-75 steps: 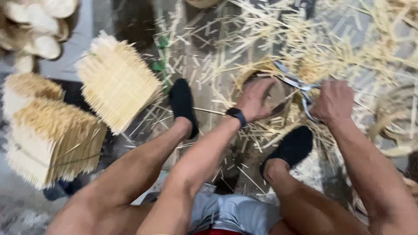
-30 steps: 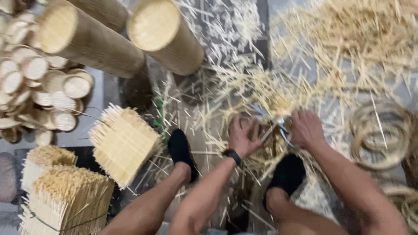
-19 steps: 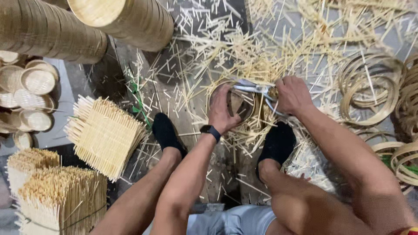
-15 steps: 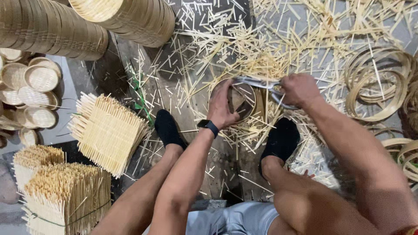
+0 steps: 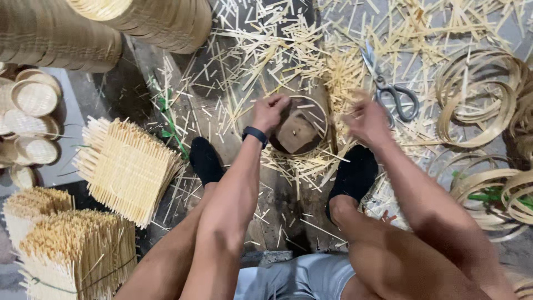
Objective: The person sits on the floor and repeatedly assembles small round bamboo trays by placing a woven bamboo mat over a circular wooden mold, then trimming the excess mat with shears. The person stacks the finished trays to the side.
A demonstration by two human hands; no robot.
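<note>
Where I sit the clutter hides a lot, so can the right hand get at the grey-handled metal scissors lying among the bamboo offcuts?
Probably yes. The right hand hovers just beside the grey-handled metal scissors, which lie flat on top of the loose bamboo offcuts with their handles towards it. Nothing covers them or lies between.

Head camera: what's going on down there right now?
A person sits on the floor among bamboo offcuts. The left hand grips the rim of a round bamboo hoop set over a wooden block between the feet. The right hand is blurred, apparently empty, beside the scissors lying on the floor.
</note>
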